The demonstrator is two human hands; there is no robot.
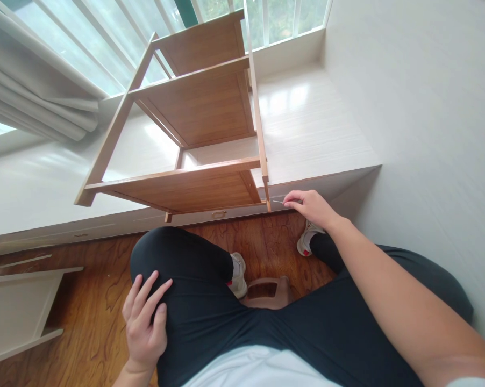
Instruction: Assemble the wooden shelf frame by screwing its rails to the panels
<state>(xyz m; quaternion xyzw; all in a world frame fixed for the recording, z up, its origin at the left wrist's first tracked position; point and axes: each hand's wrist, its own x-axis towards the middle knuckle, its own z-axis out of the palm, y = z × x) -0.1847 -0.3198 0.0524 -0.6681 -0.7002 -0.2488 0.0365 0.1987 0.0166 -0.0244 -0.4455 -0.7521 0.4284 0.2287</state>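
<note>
- Two hands sit apart: left hand (143, 322) lies on the thigh, fingers loosely spread.
- Right hand (311, 207) pinches a thin metal tool (278, 202) at the shelf's leg end.
- Wooden shelf (194, 123), lying on the window ledge (307, 129), looks mostly assembled; this fastening seems unfinished.

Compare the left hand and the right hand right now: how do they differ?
The left hand rests flat on the thigh, fingers spread, holding nothing. The right hand reaches out, pinching a thin metal tool against the wooden shelf leg's end. Both are bare.
</note>
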